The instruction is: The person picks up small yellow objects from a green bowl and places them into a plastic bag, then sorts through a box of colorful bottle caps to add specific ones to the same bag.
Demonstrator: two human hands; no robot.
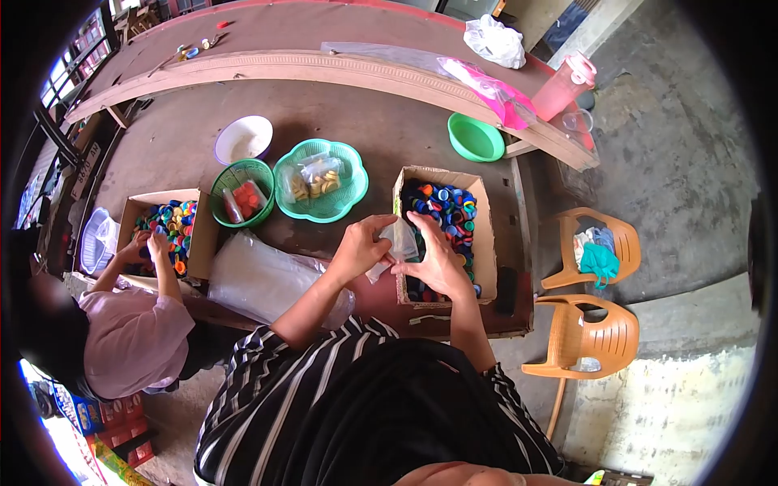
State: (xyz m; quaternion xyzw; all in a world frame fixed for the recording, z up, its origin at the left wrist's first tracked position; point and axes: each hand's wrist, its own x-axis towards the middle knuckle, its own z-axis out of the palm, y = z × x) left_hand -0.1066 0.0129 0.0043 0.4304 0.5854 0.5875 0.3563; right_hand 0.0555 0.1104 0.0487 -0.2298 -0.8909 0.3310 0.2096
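Both my hands hold a small clear plastic bag point(399, 243) over the near edge of a cardboard box point(485, 243) full of mostly blue bottle caps point(447, 209). My left hand point(359, 247) pinches the bag's left side. My right hand point(436, 257) grips its right side, fingers spread over the caps. A stack of clear plastic bags point(259, 279) lies just left of my left forearm.
Another person point(134, 336) at the left reaches into a second box of mixed-colour caps point(168, 224). Green baskets point(320, 180) point(241, 193), a white bowl point(243, 138) and a green bowl point(476, 138) sit on the table. Two orange plastic chairs point(587, 332) stand at right.
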